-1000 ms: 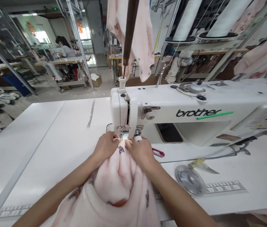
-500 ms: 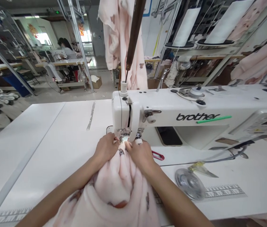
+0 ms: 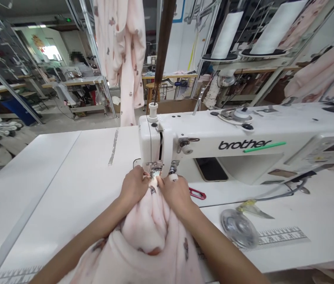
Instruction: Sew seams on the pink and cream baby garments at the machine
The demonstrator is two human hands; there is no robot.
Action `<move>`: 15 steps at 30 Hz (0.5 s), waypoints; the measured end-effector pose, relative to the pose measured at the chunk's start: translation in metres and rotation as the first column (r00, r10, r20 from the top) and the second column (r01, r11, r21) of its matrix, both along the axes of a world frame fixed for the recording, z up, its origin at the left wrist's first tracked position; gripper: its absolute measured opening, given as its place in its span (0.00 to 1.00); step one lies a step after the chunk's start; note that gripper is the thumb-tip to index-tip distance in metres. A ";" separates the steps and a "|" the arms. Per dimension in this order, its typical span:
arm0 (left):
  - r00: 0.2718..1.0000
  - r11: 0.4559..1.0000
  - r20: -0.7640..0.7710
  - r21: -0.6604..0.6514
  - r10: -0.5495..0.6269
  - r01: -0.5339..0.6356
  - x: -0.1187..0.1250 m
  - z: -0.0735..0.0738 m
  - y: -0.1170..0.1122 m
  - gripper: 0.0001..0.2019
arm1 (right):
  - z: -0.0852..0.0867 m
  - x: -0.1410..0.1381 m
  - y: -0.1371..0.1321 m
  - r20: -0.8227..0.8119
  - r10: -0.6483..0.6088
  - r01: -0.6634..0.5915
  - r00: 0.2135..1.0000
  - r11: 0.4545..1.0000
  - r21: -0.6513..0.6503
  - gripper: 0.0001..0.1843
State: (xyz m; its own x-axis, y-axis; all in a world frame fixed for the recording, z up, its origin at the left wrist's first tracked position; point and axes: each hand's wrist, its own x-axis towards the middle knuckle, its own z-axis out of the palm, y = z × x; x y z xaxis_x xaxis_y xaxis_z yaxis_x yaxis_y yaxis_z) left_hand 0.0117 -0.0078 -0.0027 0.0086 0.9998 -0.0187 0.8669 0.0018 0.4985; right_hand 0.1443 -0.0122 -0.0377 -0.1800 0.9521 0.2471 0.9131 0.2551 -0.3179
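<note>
A pale pink fleece fabric [image 3: 146, 225] with small brown motifs hangs over the table's front edge and runs up to the needle area of a white sewing machine [image 3: 202, 134]. My left hand [image 3: 134, 183] pinches the fabric just left of the presser foot [image 3: 155, 173]. Close on the other side, my right hand [image 3: 177, 195] grips the same fabric, its thumb near the foot. A small light shines on the stitching spot. The fingertips partly hide the fabric edge under the foot.
Right of my hand lie a red thread snipper [image 3: 197, 193], a phone [image 3: 211, 169], a clear round dish [image 3: 239, 228] and yellow-handled snips [image 3: 255, 209]. Thread cones [image 3: 227, 35] stand behind the machine. Pink fabric [image 3: 122, 51] hangs beyond the table. A person [image 3: 82, 69] sits farther back.
The hanging pink fabric in the background has swung left, showing a stool and a box behind it. The view has shifted slightly. Both hands stay at the presser foot, holding the fabric.
</note>
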 end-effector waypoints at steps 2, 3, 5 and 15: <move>1.000 1.000 -0.012 0.004 0.007 -0.007 0.000 -0.001 0.001 0.05 | -0.001 -0.001 0.001 0.031 -0.003 0.003 1.000 1.000 0.002 0.12; 1.000 1.000 -0.017 0.005 0.010 -0.009 0.001 -0.001 0.001 0.05 | -0.001 -0.001 0.002 0.044 -0.004 0.004 0.999 1.000 0.002 0.12; 0.999 1.000 -0.025 0.008 0.019 -0.019 0.001 -0.002 0.002 0.04 | -0.001 -0.001 0.003 0.067 -0.006 0.006 0.998 1.000 0.002 0.12; 0.999 0.999 -0.018 0.036 0.038 -0.038 0.000 -0.003 0.005 0.05 | -0.001 -0.003 0.003 0.142 0.016 -0.016 0.990 1.000 0.002 0.10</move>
